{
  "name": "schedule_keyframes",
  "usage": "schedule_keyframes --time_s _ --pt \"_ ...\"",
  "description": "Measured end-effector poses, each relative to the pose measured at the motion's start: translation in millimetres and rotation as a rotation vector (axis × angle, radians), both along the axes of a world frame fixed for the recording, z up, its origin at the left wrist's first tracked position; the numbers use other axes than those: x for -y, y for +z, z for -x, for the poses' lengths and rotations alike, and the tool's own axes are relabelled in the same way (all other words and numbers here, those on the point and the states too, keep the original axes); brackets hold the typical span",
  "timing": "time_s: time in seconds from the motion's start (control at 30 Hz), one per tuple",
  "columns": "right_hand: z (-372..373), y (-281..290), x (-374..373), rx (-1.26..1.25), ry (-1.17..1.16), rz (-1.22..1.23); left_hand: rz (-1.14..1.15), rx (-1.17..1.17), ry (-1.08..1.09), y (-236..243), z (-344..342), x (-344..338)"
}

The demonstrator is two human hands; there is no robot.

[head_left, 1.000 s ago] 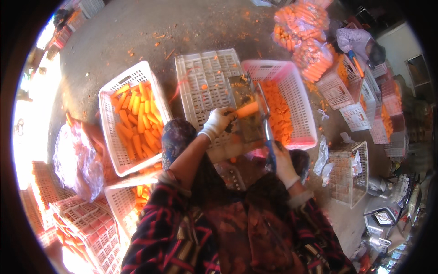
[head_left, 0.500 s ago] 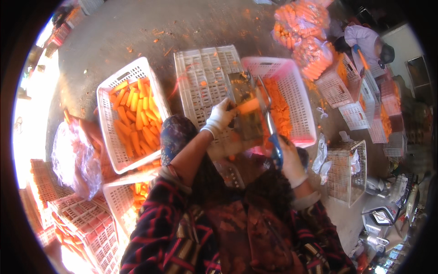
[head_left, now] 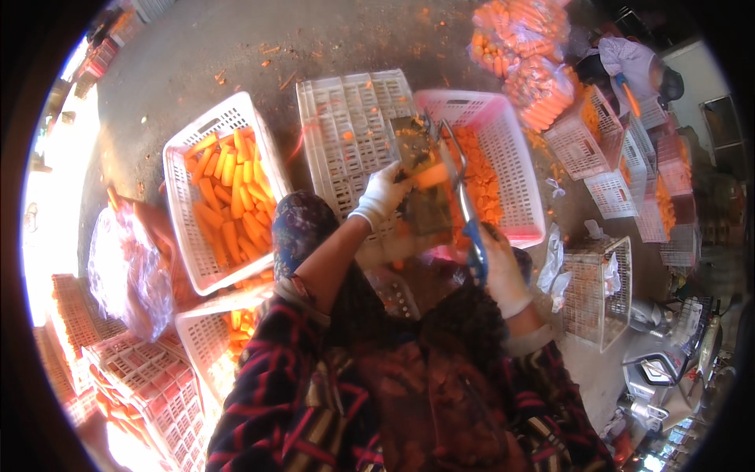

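Observation:
My left hand (head_left: 384,193), in a white glove, is closed around an orange carrot (head_left: 429,177) and holds it over a worn board (head_left: 414,145). The carrot's far end lies against the long blade of a knife (head_left: 464,193). My gloved right hand (head_left: 505,275) is wrapped round the knife's blue handle. The blade's upper end meets a bent metal rod at the board's far side; how they join is unclear. Just right of the blade stands a pinkish crate (head_left: 525,185) with many cut carrot pieces (head_left: 481,177). The board rests beside an upturned white crate (head_left: 342,102).
A white crate (head_left: 174,212) of peeled carrots (head_left: 236,185) stands to my left. Farther right are bagged carrots (head_left: 535,90), stacked crates (head_left: 578,145), a wire-sided crate (head_left: 590,299) and a parked motorbike (head_left: 668,370). Another person (head_left: 629,63) bends over crates at the far right.
The view has shifted slightly. Both hands, the carrot and the knife stay in nearly the same places relative to the board.

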State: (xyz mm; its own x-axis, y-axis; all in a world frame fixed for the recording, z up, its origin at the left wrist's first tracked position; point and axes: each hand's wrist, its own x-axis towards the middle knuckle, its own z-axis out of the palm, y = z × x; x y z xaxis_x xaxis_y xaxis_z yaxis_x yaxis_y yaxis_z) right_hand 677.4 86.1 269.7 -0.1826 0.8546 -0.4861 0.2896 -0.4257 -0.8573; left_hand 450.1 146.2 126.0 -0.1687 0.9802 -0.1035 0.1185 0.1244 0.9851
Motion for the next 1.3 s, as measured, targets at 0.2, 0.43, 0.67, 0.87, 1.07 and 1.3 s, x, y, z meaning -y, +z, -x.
schedule_keyframes --time_s 0.2,0.43,0.67,0.87,1.07,1.3 --pt "-15.8 -115.6 3.9 0.207 0.061 -0.279 0.083 0.081 0.022 0.6 -1.5 -0.8" --pt "-6.3 -12.9 0.2 0.052 0.117 -0.127 -0.182 -0.363 0.168 -4.0 -12.0 1.4" --pt "-21.1 -100.4 5.5 0.148 0.007 -0.04 -0.082 -0.28 0.141 8.8 -10.0 0.9" --pt "-22.7 -44.1 -0.8 0.032 0.102 -0.173 -0.137 -0.244 0.169 11.8 -23.6 -1.7" --pt "-16.2 -103.4 4.4 0.251 0.115 -0.272 -0.114 -0.259 0.166 10.8 -17.6 -4.9" --pt "-5.1 5.3 1.4 0.181 0.186 -0.285 -0.173 -0.273 0.206 8.0 -29.6 -13.7"
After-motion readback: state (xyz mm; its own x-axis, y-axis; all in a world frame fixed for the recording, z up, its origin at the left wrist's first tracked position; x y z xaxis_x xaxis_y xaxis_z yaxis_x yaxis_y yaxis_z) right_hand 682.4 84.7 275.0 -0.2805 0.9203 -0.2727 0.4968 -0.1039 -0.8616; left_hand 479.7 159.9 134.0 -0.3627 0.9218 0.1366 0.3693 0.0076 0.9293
